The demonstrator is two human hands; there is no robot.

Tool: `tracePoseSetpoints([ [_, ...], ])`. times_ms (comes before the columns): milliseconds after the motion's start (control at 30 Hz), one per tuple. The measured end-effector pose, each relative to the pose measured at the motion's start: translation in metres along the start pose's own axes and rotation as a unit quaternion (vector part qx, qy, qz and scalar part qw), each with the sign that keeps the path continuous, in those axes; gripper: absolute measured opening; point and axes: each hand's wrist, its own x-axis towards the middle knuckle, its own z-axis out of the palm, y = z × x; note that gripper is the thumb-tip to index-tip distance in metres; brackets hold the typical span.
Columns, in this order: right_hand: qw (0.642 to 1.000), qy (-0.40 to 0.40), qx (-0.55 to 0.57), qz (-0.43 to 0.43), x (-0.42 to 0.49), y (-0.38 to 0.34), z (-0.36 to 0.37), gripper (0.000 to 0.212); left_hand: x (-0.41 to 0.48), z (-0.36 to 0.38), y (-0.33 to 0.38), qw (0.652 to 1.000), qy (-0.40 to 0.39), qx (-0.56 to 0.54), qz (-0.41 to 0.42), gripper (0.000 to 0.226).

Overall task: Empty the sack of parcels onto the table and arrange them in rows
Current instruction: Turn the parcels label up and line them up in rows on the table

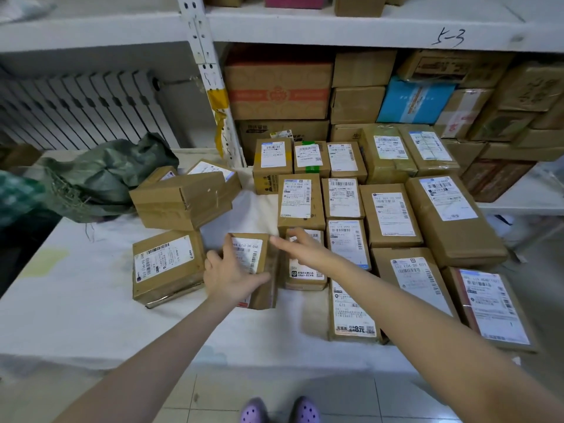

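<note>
Cardboard small box point(254, 254): label up on the counter point(91, 315), just left of the rows; turned a little off their line
Left hand point(232, 270): grips the small box from above; fingers curl over its left and far edges, thumb lies across the label
Right hand point(294, 241): open, fingers straight; reaches over the neighbour box point(305, 273) towards the small box's right edge
Rows point(345, 198): parcels label up, sides close or touching, on the counter's right half
Sack point(100, 178): green, slumped at the far left, seemingly emptied; loose pile point(183, 199) and single parcel point(166, 267) not yet placed
Doing it well: likely best to slide, not lift; square the long side to the neighbour box; close the gap; use the flat right hand as a guide without nudging the rows crooked
</note>
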Motion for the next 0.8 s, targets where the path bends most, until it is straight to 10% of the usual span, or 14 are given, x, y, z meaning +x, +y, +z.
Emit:
tracePoseSetpoints([
  [233, 1.000, 0.023, 0.018, 0.009, -0.001, -0.008, 0.015, 0.074, -0.018, -0.006, -0.020, 0.985, 0.055, -0.113, 0.120, 0.131],
  [400, 0.998, -0.044, 0.020, 0.036, -0.023, 0.003, 0.006, 0.047, -0.018, -0.015, -0.042, 0.866, -0.186, -0.462, -0.055, 0.104],
  [500, 0.996, -0.056, 0.051, 0.054, -0.037, 0.007, 0.000, 0.041, -0.026, -0.013, -0.051, 0.798, -0.382, -0.454, -0.107, 0.062],
  [800, 0.994, 0.106, 0.016, 0.038, -0.053, 0.027, -0.006, 0.031, -0.034, 0.023, -0.044, 0.796, -0.466, -0.364, -0.129, 0.044],
])
